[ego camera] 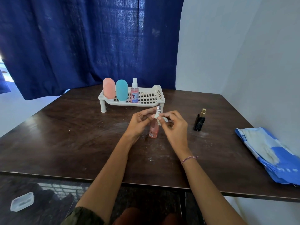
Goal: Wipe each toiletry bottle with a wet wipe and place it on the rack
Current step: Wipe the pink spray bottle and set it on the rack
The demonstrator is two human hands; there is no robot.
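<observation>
Centrally, the right hand pinches a crumpled white wet wipe against the neck of a small clear bottle of pink liquid with a silver spray cap. The left hand, fingers curled, grips the bottle's upper body from the opposite side. The bottle is upright between both hands, and whether its base touches the dark wooden table cannot be told. Judged light, rigid and slick once wetted, it is best held round the body, not the cap. Beyond the fingertips stands the white perforated plastic rack, carrying a pink rounded bottle, a teal rounded bottle and a pink spray bottle with white nozzle. Right of the right hand is a black bottle with gold cap, and farther right a blue-and-white wipe packet.
</observation>
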